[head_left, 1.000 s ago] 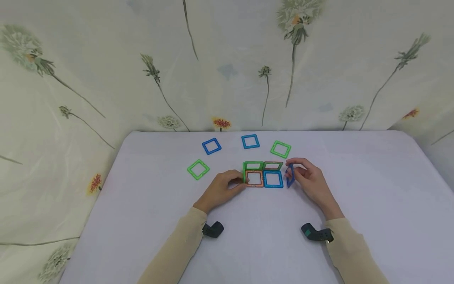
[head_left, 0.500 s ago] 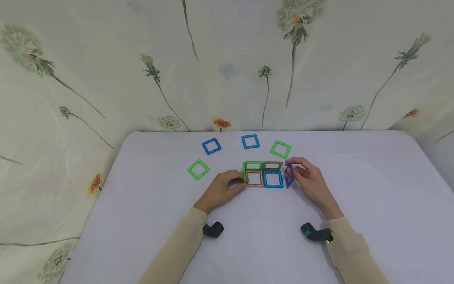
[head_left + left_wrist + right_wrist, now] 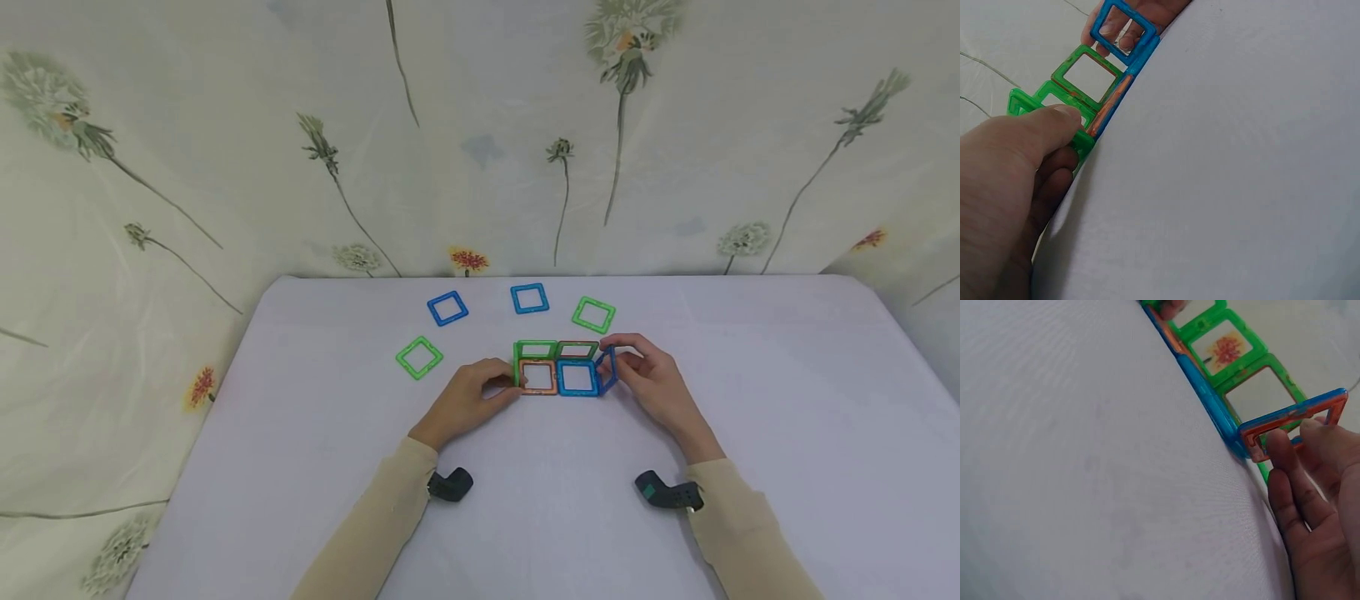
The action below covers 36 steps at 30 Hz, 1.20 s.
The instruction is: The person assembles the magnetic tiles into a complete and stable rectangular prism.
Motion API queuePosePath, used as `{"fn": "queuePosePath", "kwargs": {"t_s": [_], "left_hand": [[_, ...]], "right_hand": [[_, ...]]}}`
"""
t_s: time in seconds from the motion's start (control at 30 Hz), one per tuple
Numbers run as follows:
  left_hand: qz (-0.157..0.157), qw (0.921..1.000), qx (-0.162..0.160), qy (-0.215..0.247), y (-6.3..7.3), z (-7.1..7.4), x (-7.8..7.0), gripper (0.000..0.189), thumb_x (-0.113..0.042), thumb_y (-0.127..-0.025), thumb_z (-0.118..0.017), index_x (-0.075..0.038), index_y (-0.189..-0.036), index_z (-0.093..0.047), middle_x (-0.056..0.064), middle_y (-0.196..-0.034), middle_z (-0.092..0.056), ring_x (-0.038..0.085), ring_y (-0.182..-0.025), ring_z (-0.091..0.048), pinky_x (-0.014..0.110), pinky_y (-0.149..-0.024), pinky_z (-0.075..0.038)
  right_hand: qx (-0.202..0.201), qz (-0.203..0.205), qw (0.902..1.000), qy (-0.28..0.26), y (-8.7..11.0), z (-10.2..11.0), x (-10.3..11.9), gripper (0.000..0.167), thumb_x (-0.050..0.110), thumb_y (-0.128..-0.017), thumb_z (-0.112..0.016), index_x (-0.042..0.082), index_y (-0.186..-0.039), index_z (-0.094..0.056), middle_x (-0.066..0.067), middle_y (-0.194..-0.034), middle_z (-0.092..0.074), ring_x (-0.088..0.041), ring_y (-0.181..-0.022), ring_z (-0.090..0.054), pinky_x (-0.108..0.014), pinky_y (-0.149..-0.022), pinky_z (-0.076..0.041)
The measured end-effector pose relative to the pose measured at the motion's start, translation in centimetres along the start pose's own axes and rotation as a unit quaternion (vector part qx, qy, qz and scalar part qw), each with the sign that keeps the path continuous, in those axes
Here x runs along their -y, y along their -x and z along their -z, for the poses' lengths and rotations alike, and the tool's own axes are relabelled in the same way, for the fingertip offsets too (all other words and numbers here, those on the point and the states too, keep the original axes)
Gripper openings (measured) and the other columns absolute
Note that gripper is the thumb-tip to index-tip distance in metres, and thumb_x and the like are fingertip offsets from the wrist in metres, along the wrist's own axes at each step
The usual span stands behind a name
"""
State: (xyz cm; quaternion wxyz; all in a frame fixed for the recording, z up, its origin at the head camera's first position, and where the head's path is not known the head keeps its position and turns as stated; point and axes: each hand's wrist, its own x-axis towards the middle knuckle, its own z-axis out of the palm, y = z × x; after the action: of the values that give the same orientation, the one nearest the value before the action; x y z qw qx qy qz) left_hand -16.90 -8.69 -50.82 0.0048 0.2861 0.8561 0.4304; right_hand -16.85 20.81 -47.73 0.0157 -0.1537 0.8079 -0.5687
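In the head view, two square magnetic tiles lie side by side on the table, an orange one [image 3: 538, 393] and a blue one [image 3: 577, 394]. Along their far edges stand a green tile [image 3: 537, 342] and a green-and-orange tile [image 3: 578, 342], leaning back. At the left end another green tile [image 3: 516, 365] stands upright, and my left hand [image 3: 474, 393] pinches it between thumb and fingers. My right hand [image 3: 660, 387] grips a dark blue tile [image 3: 615, 368] whose other face looks orange in the right wrist view. Its lower edge meets the flat blue tile's right edge, and it tilts outward.
Behind the row lie a dark blue tile [image 3: 432, 310], a lighter blue tile [image 3: 531, 311] and a green tile [image 3: 592, 330]. One more green tile [image 3: 408, 367] lies to the left. A flower-patterned cloth [image 3: 480, 200] hangs beyond the table's far edge.
My right hand has brought the dark blue tile slightly left, from apart to against the flat blue tile, and its tilt has changed. The left hand stays put.
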Motion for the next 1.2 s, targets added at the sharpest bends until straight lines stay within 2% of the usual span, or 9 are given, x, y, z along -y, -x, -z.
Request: {"fn": "queuePosePath", "kwargs": {"t_s": [0.4, 0.57, 0.8, 1.03, 1.2], "left_hand": [[0.0, 0.9999, -0.002, -0.013, 0.07, 0.02, 0.02, 0.021, -0.023, -0.088, -0.067, -0.02, -0.109, -0.065, -0.008, -0.106, -0.066, 0.001, -0.097, -0.058, 0.018, -0.088, -0.05], [0.001, 0.9999, -0.001, -0.014, 0.1, 0.01, 0.07, 0.021, -0.023, -0.088, -0.067, -0.02, -0.109, -0.065, -0.008, -0.106, -0.066, 0.001, -0.097, -0.058, 0.018, -0.088, -0.05], [-0.002, 1.0, 0.002, -0.001, 0.0, -0.04, 0.25, 0.02, -0.023, -0.088, -0.067, -0.02, -0.108, -0.065, -0.009, -0.106, -0.066, 0.0, -0.098, -0.059, 0.018, -0.089, -0.049], [-0.006, 1.0, 0.002, -0.003, -0.04, -0.03, 0.26, 0.021, -0.022, -0.088, -0.067, -0.02, -0.108, -0.066, -0.009, -0.106, -0.066, -0.001, -0.099, -0.059, 0.018, -0.09, -0.049], [-0.006, 1.0, 0.003, -0.004, -0.06, -0.07, 0.31, 0.02, -0.021, -0.088, -0.067, -0.02, -0.109, -0.066, -0.01, -0.106, -0.066, -0.001, -0.099, -0.059, 0.017, -0.09, -0.049]], "right_hand": [[0.006, 0.021, 0.9997, -0.005, -0.15, -0.06, 0.02, 0.028, 0.0, -0.096, -0.048, -0.001, -0.124, -0.051, -0.025, -0.119, -0.055, -0.015, -0.093, -0.064, -0.008, -0.081, -0.048], [0.002, 0.031, 0.9995, -0.002, -0.18, -0.15, 0.02, 0.028, 0.003, -0.097, -0.048, -0.002, -0.125, -0.05, -0.025, -0.12, -0.055, -0.018, -0.093, -0.065, -0.007, -0.085, -0.046], [-0.006, 0.025, 0.9997, -0.001, -0.05, -0.19, -0.03, 0.029, 0.009, -0.098, -0.048, -0.001, -0.126, -0.05, -0.024, -0.12, -0.055, -0.007, -0.095, -0.064, -0.006, -0.087, -0.045], [-0.022, 0.026, 0.9993, 0.018, 0.07, -0.2, 0.08, 0.027, 0.01, -0.099, -0.047, 0.001, -0.124, -0.053, -0.011, -0.115, -0.057, -0.002, -0.09, -0.062, -0.013, -0.079, -0.05], [-0.028, 0.022, 0.9988, 0.032, 0.15, -0.24, 0.19, 0.026, 0.011, -0.099, -0.048, 0.001, -0.123, -0.054, -0.011, -0.114, -0.058, -0.003, -0.089, -0.061, -0.012, -0.078, -0.05]]}}
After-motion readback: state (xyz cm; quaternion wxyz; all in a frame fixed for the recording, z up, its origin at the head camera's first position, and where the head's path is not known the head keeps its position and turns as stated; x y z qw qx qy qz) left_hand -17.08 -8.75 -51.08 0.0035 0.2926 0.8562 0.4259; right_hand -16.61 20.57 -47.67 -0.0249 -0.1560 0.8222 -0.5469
